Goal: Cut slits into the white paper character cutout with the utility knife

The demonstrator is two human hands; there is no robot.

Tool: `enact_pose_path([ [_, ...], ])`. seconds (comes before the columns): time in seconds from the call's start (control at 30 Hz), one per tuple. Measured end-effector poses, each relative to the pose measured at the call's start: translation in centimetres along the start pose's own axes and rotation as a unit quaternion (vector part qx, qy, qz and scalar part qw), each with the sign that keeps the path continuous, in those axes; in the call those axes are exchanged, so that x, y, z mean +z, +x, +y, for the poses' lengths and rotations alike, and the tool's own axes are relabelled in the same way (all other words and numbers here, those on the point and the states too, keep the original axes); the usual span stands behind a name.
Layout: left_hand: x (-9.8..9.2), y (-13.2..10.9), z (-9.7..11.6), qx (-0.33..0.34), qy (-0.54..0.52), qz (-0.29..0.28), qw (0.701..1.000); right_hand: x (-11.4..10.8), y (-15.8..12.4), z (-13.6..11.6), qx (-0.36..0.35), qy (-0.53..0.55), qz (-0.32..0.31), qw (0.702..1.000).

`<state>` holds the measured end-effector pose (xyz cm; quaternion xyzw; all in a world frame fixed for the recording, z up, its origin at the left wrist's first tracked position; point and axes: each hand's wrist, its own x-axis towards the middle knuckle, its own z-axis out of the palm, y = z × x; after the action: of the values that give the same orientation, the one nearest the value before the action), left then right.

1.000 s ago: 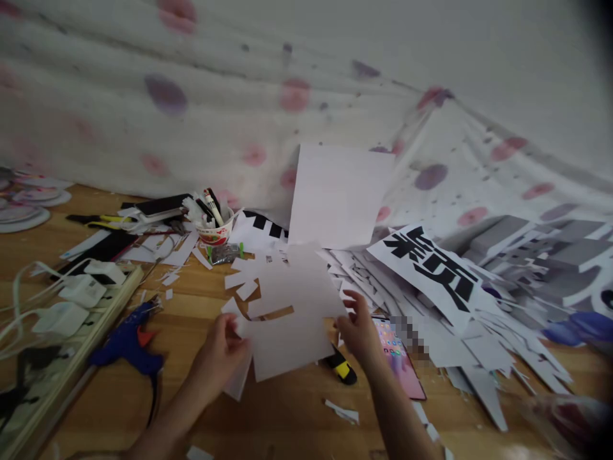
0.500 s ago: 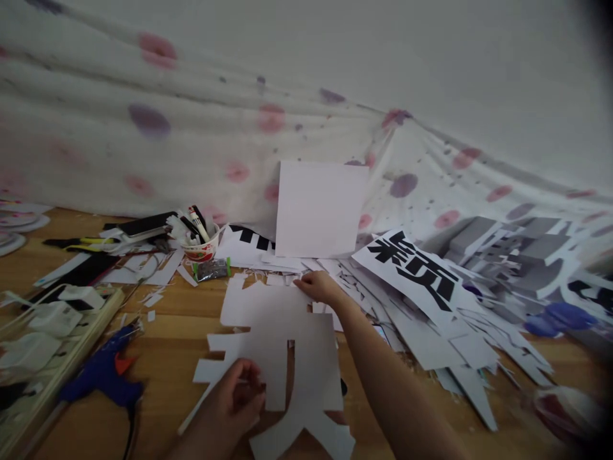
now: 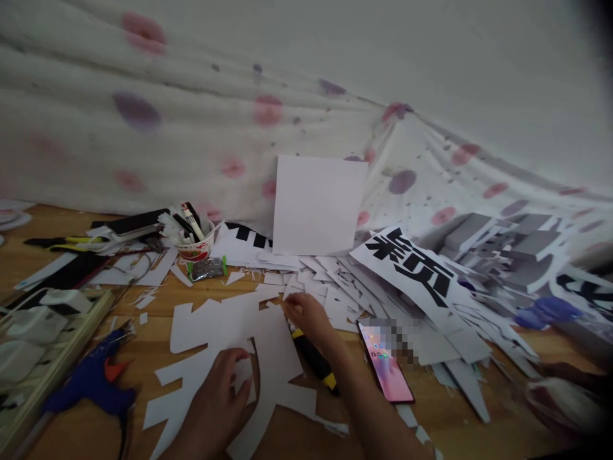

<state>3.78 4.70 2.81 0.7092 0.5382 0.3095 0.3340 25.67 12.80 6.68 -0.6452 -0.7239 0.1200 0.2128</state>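
Observation:
A white board cut-out [image 3: 272, 345] shaped like a written character lies at a slant on the wooden table. My right hand [image 3: 309, 316] pinches its upper right edge with closed fingers. Over the lower left of the cut-out is my left hand [image 3: 223, 390], its fingers curved and its thumb apart from the forefinger; I see nothing gripped there. Beneath my right wrist lies a black and yellow tool [image 3: 313, 361], probably a utility knife, partly covered. A phone [image 3: 385, 364] with a lit screen rests right of my right forearm.
A blue glue gun [image 3: 90, 380] and a power strip [image 3: 96, 319] lie at left. Behind stand a cup of pens [image 3: 197, 246] and an upright white board [image 3: 320, 204]. Paper scraps and a sheet with a black printed character [image 3: 412, 268] cover the right side.
The cut-out has turned and shifted left on the table, both hands staying with it. The black and yellow tool and the whole phone have come into sight.

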Motion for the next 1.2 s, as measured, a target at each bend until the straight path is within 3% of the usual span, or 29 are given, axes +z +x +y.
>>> enact_pose_path([
  [0.23,2.4,1.2,-3.9,0.157,0.188,0.072,0.967,2.2,-10.2,3.0,0.088,-0.009,0.043,0.995],
  [0.37,3.1,1.4,-5.9,0.216,0.281,0.074,0.932,3.7,-12.8,4.1,0.085,-0.007,0.103,0.991],
  [0.5,2.4,0.8,-6.6,0.232,0.326,0.065,0.914,2.9,-15.1,6.5,0.086,0.016,0.195,0.977],
  [0.63,1.8,0.5,-6.4,0.233,0.326,0.053,0.914,0.6,-19.1,11.0,0.245,0.014,0.307,0.920],
  [0.73,1.8,0.5,-6.1,0.224,0.319,0.046,0.920,-0.7,-22.0,14.4,0.343,-0.003,0.333,0.878],
  [0.87,1.8,0.5,-5.9,0.219,0.322,0.039,0.920,-1.1,-23.2,16.5,0.359,-0.001,0.317,0.878],
  [1.03,1.8,0.5,-6.0,0.213,0.327,0.036,0.920,-0.7,-22.3,16.5,0.331,0.013,0.311,0.891],
  [1.2,1.9,0.5,-6.2,0.226,0.328,0.047,0.916,-0.6,-22.5,16.8,0.352,0.054,0.317,0.879],
])
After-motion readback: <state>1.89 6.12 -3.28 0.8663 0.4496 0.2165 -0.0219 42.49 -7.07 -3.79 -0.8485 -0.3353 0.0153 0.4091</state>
